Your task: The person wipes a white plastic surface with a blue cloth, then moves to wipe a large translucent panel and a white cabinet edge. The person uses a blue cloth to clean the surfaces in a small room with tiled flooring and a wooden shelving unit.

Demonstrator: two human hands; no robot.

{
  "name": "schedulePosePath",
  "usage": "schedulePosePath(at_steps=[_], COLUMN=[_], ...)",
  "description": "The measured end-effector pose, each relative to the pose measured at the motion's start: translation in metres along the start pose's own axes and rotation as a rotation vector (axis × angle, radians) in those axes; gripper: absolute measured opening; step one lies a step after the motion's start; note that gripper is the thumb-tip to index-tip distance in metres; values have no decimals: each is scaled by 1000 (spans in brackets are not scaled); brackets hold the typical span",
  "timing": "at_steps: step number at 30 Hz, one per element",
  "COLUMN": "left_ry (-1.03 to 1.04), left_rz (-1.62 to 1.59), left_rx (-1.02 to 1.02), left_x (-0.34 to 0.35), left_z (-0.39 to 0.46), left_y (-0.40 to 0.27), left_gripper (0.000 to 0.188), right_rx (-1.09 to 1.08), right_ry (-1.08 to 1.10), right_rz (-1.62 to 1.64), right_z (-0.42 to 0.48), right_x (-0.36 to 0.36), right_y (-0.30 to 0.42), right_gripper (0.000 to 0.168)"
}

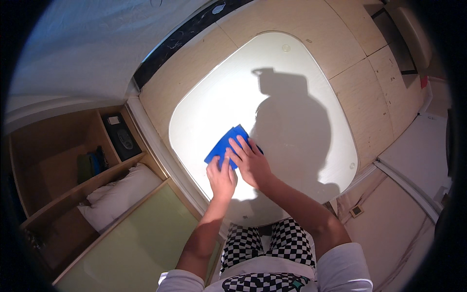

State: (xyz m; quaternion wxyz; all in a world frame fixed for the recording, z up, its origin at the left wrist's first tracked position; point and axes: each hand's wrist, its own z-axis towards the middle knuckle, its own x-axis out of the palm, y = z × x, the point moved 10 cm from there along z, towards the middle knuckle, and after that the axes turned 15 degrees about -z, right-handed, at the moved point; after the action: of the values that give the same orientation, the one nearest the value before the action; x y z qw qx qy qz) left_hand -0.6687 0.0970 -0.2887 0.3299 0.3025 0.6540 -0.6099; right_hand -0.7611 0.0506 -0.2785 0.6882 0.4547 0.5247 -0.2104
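A blue folded cloth [223,144] lies on a white table top [219,102] with rounded corners, left of its middle. My left hand [222,177] is at the cloth's near edge, its fingertips touching the fabric. Across the cloth's right part rests my right hand [249,160], fingers spread and palm down. Whether either hand pinches the fabric cannot be told. A broad shadow covers the right half of the table top.
On the left stands an open wooden cabinet [62,199] holding a black safe [122,137], folded fabrics [87,166] and a white pillow [127,193]. Tan tiled floor [350,87] surrounds the table's far side. A white sheet-like covering [84,54] hangs at upper left.
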Motion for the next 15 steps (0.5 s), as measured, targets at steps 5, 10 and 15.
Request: schedulePosePath(at_steps=[5,10,15], left_ry=[10,-96,-101], left_rz=[-12,32,-36], left_rx=[-6,48,-27], left_x=[-7,-34,-41], left_z=[10,78,96], left_y=[12,37,49], left_gripper=[43,37,34], right_rx=[-31,-34,-6], right_ry=[-60,-101,-121], right_rz=[-13,-97,-89], right_z=[8,87,106], right_x=[4,9,8], right_y=[6,7,8], right_gripper=[44,42,41])
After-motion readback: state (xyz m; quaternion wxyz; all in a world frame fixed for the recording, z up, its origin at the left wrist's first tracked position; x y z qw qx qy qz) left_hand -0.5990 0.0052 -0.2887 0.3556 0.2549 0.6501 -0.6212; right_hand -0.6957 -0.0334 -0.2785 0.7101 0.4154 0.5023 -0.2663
